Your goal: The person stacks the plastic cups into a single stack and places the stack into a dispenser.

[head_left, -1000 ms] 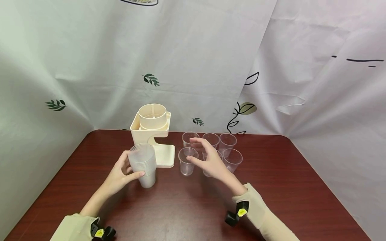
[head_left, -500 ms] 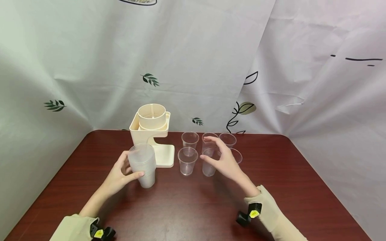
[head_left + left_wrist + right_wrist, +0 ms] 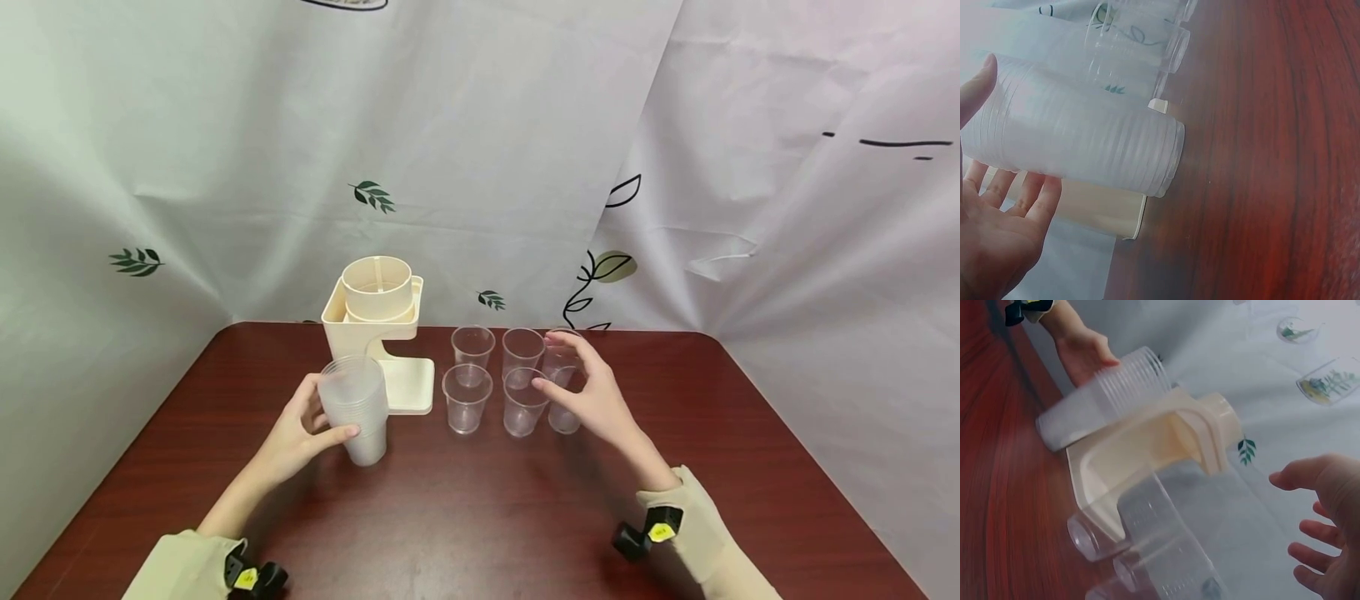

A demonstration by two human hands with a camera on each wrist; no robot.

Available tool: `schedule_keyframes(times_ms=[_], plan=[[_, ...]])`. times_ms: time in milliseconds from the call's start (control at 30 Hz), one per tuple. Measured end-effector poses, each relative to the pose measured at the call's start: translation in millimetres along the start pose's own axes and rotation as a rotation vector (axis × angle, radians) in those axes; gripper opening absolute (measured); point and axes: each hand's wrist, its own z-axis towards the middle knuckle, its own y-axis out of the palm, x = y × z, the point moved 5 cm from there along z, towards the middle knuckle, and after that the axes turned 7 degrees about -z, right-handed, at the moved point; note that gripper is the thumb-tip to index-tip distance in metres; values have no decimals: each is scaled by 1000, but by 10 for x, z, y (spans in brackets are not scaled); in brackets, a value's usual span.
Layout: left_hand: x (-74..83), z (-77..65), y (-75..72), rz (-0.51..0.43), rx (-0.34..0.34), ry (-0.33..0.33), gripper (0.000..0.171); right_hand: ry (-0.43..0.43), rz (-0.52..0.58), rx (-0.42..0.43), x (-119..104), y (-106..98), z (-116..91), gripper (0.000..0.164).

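A tall stack of nested clear plastic cups (image 3: pixel 360 412) stands on the table at left, and my left hand (image 3: pixel 288 437) holds its side between thumb and fingers. In the left wrist view the thumb and fingers (image 3: pixel 1041 197) lie on opposite sides of the stack. Farther right, several single clear cups stand upright in two rows, among them a front-left cup (image 3: pixel 467 404) and a front-middle cup (image 3: pixel 523 408). My right hand (image 3: pixel 596 400) is over the rightmost cups, partly covering them. Its fingers (image 3: pixel 1316 556) are spread and loosely bent, with nothing held.
Behind the stack stands a cream plastic cup dispenser (image 3: pixel 375 337) with a round tube (image 3: pixel 378 287) on top and a flat base tray (image 3: pixel 412 387). The dark red wooden table (image 3: pixel 450 517) ends at a pale printed cloth (image 3: pixel 487 167) behind.
My right hand has moved rightward over the cups, from the left columns to the rightmost one. The cups it passed stand uncovered. My left hand and the stack have stayed in place.
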Motion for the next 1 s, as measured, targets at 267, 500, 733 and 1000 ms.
schedule_keyframes(times_ms=[267,500,733,1000], plan=[[-1,9,5,-16,-4,10,60,46,0,14,132,-127,-63,64],[34,15,19,-29,-3,32,60,95,-76,30,41,-199,-125,63],[49,12,25,-38,-4,38,60,178,-72,36,307,-246,-199,70],[52,6,23,-39,-4,32,59,169,-12,14,621,-325,-270,73]])
